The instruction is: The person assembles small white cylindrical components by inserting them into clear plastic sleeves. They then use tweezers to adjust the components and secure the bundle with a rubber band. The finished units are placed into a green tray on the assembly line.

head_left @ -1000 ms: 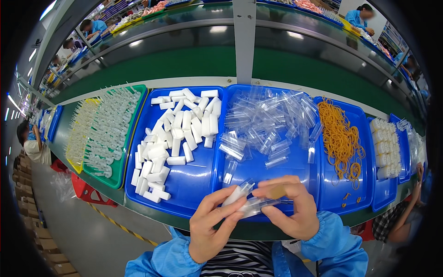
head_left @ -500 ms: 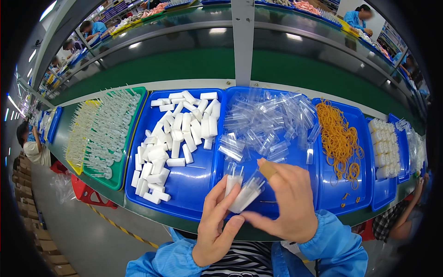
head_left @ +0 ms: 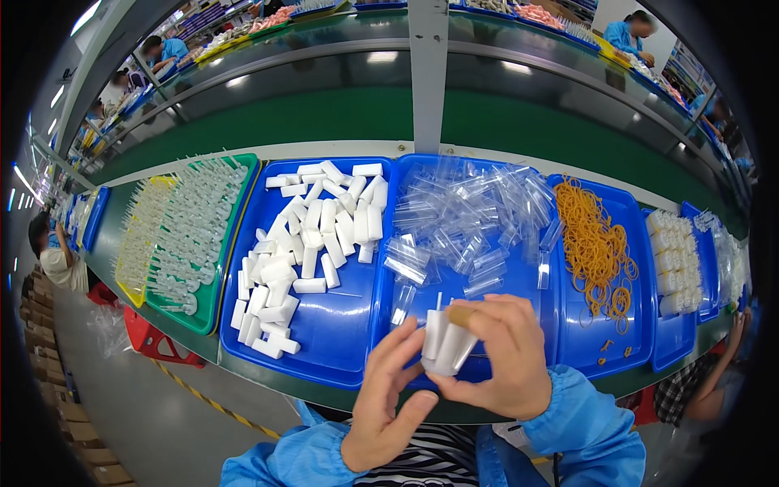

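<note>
My right hand [head_left: 510, 353] grips a small bundle of white cylinders [head_left: 436, 339] between thumb and fingers, above the front of a blue tray. A thin pale stick pokes up from the bundle, and a clear sleeve shows on its right side. A tan band wraps one of the right fingers. Alongside the bundle, my left hand [head_left: 388, 402] has its thumb stretched apart from its fingers, and the fingertips come close to the white pieces. Whether they touch is hard to see. Just behind the hands, a clear plastic sleeve [head_left: 403, 303] lies in the tray.
A blue tray [head_left: 345, 308] at left holds white blocks; the middle blue tray [head_left: 519, 304] holds clear sleeves. Orange rubber bands [head_left: 596, 243] fill the tray at right, with bundled white pieces [head_left: 676, 260] beyond. Far left, a green tray [head_left: 213, 304] carries stick-topped parts. Co-workers sit farther off.
The white pieces, earlier split between both hands, are now together in my right hand. My left fingers have loosened and opened. A clear sleeve now shows in the tray behind the hands.
</note>
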`<state>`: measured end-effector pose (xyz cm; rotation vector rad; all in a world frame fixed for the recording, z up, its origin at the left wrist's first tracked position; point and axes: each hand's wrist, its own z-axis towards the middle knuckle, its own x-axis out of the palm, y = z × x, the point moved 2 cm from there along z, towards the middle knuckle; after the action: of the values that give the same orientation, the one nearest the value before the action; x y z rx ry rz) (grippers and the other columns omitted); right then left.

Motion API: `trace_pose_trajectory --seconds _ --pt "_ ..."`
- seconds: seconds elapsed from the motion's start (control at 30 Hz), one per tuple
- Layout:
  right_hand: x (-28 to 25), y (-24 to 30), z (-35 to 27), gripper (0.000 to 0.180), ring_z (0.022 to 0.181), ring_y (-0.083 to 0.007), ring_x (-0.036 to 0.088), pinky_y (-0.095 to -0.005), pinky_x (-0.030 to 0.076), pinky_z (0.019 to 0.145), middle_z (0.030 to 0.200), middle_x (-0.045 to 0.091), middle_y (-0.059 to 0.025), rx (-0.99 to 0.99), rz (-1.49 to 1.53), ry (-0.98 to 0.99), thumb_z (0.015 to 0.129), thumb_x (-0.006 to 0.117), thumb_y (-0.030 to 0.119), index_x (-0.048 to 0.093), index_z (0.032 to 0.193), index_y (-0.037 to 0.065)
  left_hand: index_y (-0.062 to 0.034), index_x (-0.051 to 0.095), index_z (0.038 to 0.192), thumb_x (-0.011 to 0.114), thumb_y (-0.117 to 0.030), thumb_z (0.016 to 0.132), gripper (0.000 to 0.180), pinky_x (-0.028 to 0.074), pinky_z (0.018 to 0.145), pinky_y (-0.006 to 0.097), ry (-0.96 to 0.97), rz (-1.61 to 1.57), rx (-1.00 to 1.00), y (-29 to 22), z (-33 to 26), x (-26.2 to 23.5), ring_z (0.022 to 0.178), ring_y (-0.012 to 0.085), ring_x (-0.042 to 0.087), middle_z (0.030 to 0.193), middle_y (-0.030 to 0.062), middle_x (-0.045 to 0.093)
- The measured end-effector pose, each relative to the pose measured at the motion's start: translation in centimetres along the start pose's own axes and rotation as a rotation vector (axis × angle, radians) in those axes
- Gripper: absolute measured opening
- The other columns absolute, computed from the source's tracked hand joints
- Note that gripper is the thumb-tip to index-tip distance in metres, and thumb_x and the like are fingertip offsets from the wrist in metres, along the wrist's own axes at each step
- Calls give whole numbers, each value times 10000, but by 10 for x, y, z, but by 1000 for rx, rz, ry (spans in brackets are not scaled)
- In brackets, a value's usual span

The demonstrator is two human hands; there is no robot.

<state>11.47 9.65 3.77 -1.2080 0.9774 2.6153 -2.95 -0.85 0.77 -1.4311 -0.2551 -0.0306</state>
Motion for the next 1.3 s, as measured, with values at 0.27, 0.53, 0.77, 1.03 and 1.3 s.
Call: trace_pose_trajectory --seconds 0.27,0.53,0.77,1.03,1.3 --pt "-2 -18 -20 751 1166 -303 566 -383 470 973 1285 589 -153 102 477 -13 639 903 138 545 1294 50 7 450 1347 598 -24 961 414 445 1081 434 88 -385 -318 -2 13 -6 1316 305 486 1503 186 356" --pt "-8 -5 -7 694 1148 -316 580 -420 470 926 1276 572 -111 -14 164 117 652 858 152 547 1266 59 5 482 1344 707 9 883 513 545 998 362 53 -55 -157 8 6 -6 1287 272 511 1477 173 351" --pt "3 -4 -24 682 1141 -308 587 -421 457 909 1278 577 -110 -39 190 112 646 872 208 572 1239 51 3 520 1309 689 -19 907 437 507 1041 390 49 -67 -119 11 1 -1 1314 277 484 1471 184 350" --pt "-20 -31 1 511 1054 -320 600 -382 464 919 1147 649 -124 134 197 150 721 837 148 639 1182 53 19 539 1236 587 -84 975 285 521 1010 521 -44 -206 -267 17 -1 -16 1281 322 524 1495 212 371" --pt "-6 -52 -2 329 850 -216 601 -356 455 766 929 624 -48 -30 -471 240 778 669 100 656 1103 51 26 561 1204 611 -13 940 271 534 995 550 -48 -224 -248 13 -2 -14 1273 369 528 1486 233 349"
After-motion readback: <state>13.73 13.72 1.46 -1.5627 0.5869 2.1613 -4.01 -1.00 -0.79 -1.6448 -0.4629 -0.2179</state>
